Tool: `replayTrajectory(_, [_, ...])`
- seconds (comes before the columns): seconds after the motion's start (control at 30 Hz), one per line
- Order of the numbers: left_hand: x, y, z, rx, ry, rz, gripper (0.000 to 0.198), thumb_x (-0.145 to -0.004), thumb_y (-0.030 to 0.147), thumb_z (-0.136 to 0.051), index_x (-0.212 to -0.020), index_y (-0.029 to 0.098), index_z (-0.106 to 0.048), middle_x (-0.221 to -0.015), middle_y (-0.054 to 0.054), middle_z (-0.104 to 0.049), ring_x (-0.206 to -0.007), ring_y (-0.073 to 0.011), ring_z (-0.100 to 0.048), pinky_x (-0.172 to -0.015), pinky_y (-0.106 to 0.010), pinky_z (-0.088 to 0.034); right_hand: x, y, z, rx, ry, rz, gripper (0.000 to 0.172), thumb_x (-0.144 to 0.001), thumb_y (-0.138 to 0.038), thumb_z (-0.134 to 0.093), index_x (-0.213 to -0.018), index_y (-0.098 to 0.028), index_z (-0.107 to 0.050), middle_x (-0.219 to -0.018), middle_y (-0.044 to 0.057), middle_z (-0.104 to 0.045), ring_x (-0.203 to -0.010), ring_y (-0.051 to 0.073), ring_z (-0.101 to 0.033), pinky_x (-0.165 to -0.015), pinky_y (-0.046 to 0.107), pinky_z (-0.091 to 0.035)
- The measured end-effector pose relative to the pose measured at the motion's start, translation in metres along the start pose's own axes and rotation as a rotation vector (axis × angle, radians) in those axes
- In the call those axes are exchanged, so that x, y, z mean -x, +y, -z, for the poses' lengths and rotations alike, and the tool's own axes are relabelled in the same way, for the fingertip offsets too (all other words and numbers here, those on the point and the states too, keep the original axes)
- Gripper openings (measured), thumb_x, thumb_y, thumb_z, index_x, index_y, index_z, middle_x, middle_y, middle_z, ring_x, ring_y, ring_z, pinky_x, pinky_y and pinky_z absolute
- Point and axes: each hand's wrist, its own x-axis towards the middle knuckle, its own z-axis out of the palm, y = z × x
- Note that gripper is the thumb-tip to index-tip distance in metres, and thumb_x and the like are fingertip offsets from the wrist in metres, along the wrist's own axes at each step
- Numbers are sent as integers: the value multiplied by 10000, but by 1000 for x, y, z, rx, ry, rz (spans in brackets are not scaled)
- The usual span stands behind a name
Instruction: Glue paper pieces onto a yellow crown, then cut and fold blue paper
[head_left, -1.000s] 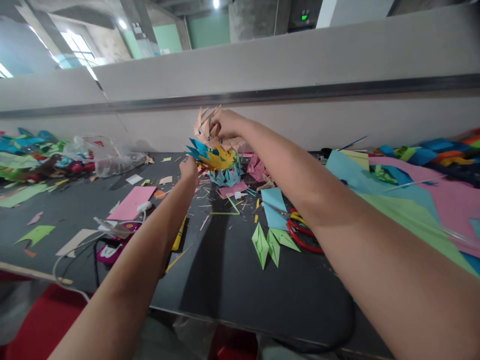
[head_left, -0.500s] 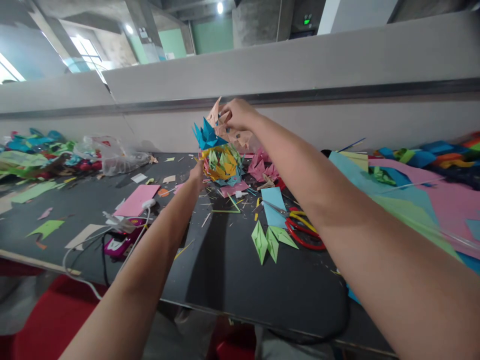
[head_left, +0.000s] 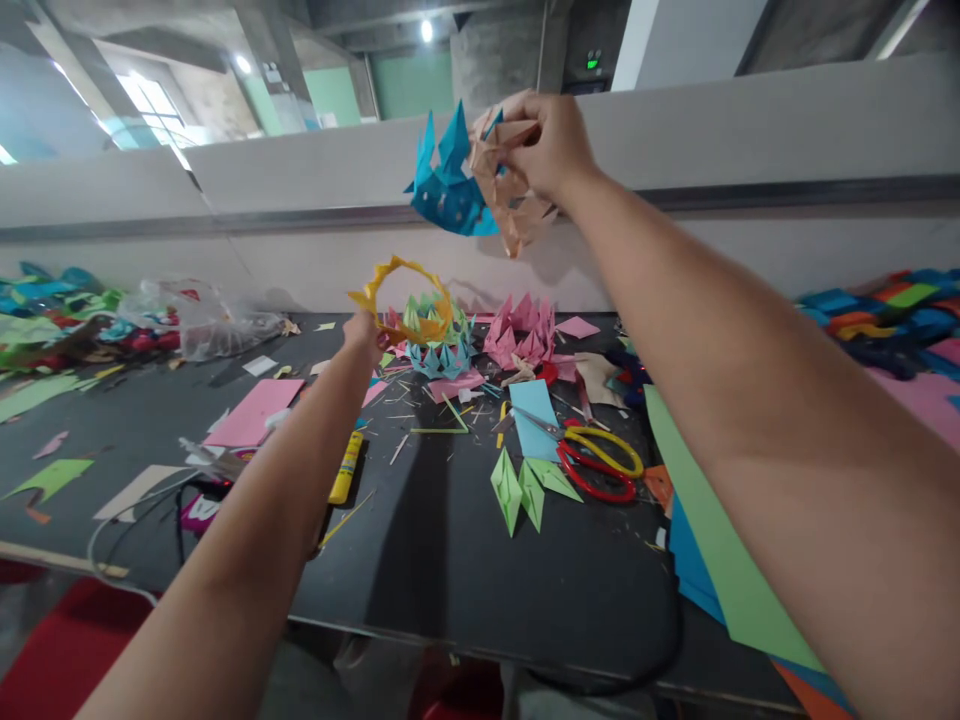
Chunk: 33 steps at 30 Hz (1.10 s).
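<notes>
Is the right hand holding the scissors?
No, the right hand grips blue and peach folded paper up high, while the scissors lie on the table.

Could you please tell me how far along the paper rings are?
Done: three rings are off the table. In hand: the right hand holds the blue ring and peach ring high; the left hand holds the yellow ring. Left: the green and light-blue rings sit nested on the table, pink pieces beside them.

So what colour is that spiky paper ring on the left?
Yellow-orange; the spiky folded-paper ring in the left hand, head view.
</notes>
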Motion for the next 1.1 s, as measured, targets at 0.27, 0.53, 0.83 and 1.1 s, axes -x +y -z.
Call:
replayTrajectory(0.27, [52,33,25,120,-34,-85,182,-851,113,-389,-784,203,-532,-724,13,-565,-626,-106,-573,-615,-232,-513,64,3,-38,293,-448,-76,167,-667,-176,-654,-833,-167,-669,-841,48,-688,-818,214,-607,-739,319,-449])
replayTrajectory(0.53, [170,-17,98,3,-165,129,89,-706,82,-499,-702,121,-579,-686,-51,-603,-571,-138,-582,-488,-238,-505,148,-19,-18,321,-441,-206,314,-794,-321,-557,-1075,-184,-591,-1143,119,-613,-1043,250,-554,-873,391,-406])
replayTrajectory(0.83, [238,-96,127,120,-176,47,290,-596,153,-640,-852,263,-561,-904,24,-613,-801,-117,-616,-611,-180,-493,344,-98,13,-561,-307,-729,567,-714,-459,-635,-1208,-288,-415,-1307,91,-455,-1121,234,-519,-762,338,-516])
replayTrajectory(1.1, [264,-107,159,108,-484,-103,686,-441,459,-793,-1074,284,-596,-1244,-46,-544,-1176,-301,-475,-879,-339,-472,355,-92,1,-636,-154,-760,254,-747,-342,-571,-995,-300,-539,-1095,40,-591,-992,205,-587,-820,365,-504])
